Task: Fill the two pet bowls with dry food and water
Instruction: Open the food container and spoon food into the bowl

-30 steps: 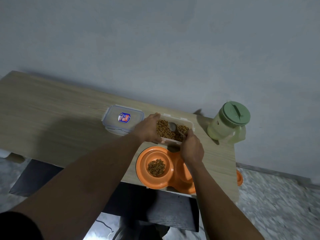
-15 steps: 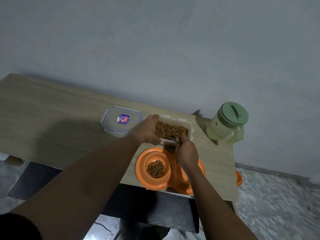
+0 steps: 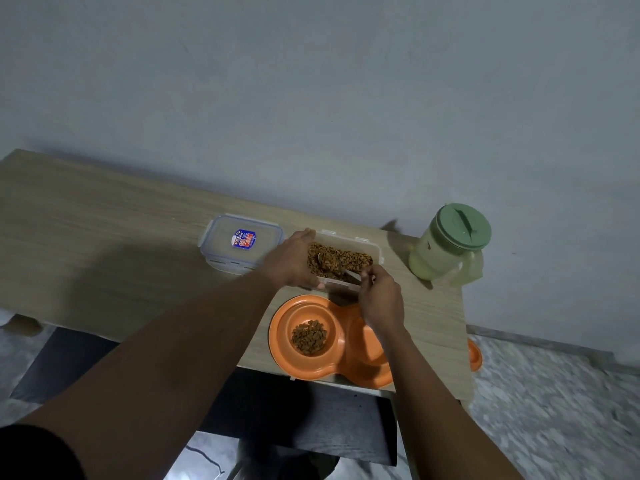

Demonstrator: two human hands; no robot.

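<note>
An orange double pet bowl (image 3: pixel 280 336) sits at the table's near edge. Its left well holds a small heap of brown kibble (image 3: pixel 309 335); my right forearm hides most of the right well. Behind it stands a clear food container (image 3: pixel 375 252) full of kibble. My left hand (image 3: pixel 292 259) grips the container's left end. My right hand (image 3: pixel 381 296) holds a metal spoon (image 3: pixel 334 266) by its handle, and the spoon's bowl is dug into the kibble in the container. A pale green water jug (image 3: pixel 446 245) with a green lid stands at the right.
The container's clear lid (image 3: pixel 242 244) with a blue sticker lies left of the container. The wooden table (image 3: pixel 104 244) stands against a grey wall. A dark bench is under the table's near edge. Another orange object (image 3: pixel 475 355) peeks out by the table's right edge on the floor.
My right hand drew back from the container toward the bowl, then returned; the spoon now lies dug into the kibble at the container's left part. The left hand stayed on the container.
</note>
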